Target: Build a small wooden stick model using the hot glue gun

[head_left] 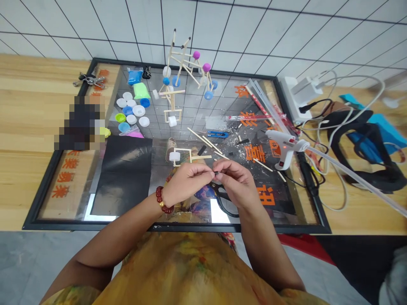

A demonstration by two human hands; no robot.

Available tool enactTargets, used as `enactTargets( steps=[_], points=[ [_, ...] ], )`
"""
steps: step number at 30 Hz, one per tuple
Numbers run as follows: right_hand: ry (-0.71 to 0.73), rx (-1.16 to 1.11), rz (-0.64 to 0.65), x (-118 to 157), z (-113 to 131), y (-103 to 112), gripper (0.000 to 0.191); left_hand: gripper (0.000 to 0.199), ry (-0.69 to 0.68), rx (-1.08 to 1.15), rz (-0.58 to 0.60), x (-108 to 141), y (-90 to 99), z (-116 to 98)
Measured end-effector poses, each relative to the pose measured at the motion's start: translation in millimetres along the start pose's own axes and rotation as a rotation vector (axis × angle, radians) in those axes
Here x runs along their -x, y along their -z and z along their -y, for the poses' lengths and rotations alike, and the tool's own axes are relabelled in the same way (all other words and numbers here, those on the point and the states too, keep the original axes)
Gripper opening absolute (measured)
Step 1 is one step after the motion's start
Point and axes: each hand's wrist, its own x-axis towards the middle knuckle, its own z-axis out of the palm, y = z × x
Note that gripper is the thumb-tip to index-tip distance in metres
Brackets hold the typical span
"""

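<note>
Small dark strip [216, 173], at centre: pinched between fingertips of left hand [190, 181] and right hand [238, 182]. Black-handled scissors [229, 209] at 5 o'clock from it, partly under right hand. Round white, blue and green plastic caps [139, 111] grouped at 10 o'clock; contents too small to tell. Beyond caps, clear plastic bag [135, 76] holds blue material. White glue gun [284, 149] between 2 and 3 o'clock.

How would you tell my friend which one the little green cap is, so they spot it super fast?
Find the big glass board with the black frame. On its left side, just past the black sheet, is a bunch of round caps. The green cap is near the bunch's left edge, and the others are white or blue.
</note>
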Motion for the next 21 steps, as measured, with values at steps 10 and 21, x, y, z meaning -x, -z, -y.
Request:
enactTargets(
  steps=[10, 21],
  points=[
    [-0.025, 0.005, -0.023, 0.8, 1.6, -0.8, 0.006, 0.022, 0.013, -0.067, -0.054, -0.8, -1.9, 6.1],
    [-0.102, -0.036, -0.142, -3.5, 2.8, -7.2, 0.005, 0.021, 0.050, 0.087, -0.015, -2.3, 0.6, 0.9]
  ],
)
